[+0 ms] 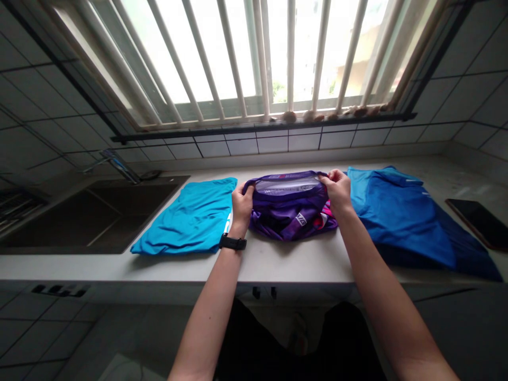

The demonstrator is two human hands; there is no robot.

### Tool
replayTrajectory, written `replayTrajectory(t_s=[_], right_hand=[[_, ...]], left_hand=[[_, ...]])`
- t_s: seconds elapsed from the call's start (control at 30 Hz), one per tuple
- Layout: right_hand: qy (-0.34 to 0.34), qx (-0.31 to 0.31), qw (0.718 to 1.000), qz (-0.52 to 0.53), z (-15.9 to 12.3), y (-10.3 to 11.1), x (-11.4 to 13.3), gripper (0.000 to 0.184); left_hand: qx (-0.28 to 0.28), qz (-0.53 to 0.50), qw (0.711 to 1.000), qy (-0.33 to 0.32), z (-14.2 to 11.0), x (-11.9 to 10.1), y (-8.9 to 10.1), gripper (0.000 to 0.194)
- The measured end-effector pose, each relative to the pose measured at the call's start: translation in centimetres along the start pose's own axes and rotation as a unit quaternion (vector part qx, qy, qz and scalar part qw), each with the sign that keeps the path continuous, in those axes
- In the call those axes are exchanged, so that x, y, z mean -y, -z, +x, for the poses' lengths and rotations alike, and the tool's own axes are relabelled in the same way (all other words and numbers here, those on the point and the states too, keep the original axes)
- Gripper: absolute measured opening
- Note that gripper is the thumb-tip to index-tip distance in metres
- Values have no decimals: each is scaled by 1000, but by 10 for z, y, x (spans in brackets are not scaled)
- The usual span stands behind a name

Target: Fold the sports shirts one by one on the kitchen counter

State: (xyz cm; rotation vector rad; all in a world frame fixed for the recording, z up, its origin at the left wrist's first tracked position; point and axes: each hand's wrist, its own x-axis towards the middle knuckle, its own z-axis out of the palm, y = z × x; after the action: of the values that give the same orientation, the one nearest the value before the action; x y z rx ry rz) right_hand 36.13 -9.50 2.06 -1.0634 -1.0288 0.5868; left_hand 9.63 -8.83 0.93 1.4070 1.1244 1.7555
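Since the view looks straight down past dark trousers [254, 344], the legs and floor are mostly shadow; can't make out what sits between the knees. Cabinet fronts under the counter [293, 264]: too dim for detail.

Black watch [233, 242] on the left wrist, beside the light-blue shirt [190, 217]. Left hand [241, 202]: fingers curled closed, pinching the left end of the purple shirt's [273, 218] upper edge. Right hand [337, 189]: same closed pinch on the right end. Shirt hangs between them, mid-counter, slack and creased below, pale inside showing at the opening.

To do this well, I'd hold both pinches level, pull evenly outward until the edge is straight, then smooth the bunched part. Slippery-looking cloth, so a one-sided tug would probably skew it. Watch the pink patch near the right hand; it looks bunched.

Hard to read: fingertips tucked into or behind the cloth, lettering on the pale strip, whether the shirt's underside touches the counter.

To the right, blue shirts [400, 217] overlap, so can't count layers; phone [482, 219] beyond, screen dark. Left: sink [99, 211], inside murky, tap [123, 168] blurred. Far back, barred window [291, 58], outside washed out.
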Motion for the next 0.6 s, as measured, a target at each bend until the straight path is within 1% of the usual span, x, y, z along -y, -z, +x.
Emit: replayTrajectory(t_s=[0.03, 0.1, 0.17, 0.23, 0.3, 0.4, 0.5, 0.6], right_hand=[[40, -24, 998, -37, 0, 0, -1, 37], [104, -44, 989, -91, -3, -1, 0, 33], [129, -35, 986, -99, -7, -4, 3, 26], [118, -17, 990, -79, -9, -6, 5, 23], [89, 6, 995, -50, -9, -7, 5, 25], [42, 41, 998, -11, -6, -6, 1, 27], [34, 46, 998, 0, -2, -3, -2, 35], [27, 45, 999, -10, 0, -1, -3, 50]], left_hand=[[1, 3, 1000, -5, 0, 0, 0, 32], [7, 9, 1000, -5, 0, 1, -1, 32], [0, 3, 1000, 11, 0, 2, -1, 33], [-19, -18, 999, 34, 1, 4, 0, 37], [-40, -38, 997, 48, 3, 6, 1, 41], [-70, -37, 996, 38, 5, 8, 4, 47], [-73, -25, 997, 27, 5, 10, 5, 52], [-71, -46, 996, 31, 5, 13, 5, 53]])
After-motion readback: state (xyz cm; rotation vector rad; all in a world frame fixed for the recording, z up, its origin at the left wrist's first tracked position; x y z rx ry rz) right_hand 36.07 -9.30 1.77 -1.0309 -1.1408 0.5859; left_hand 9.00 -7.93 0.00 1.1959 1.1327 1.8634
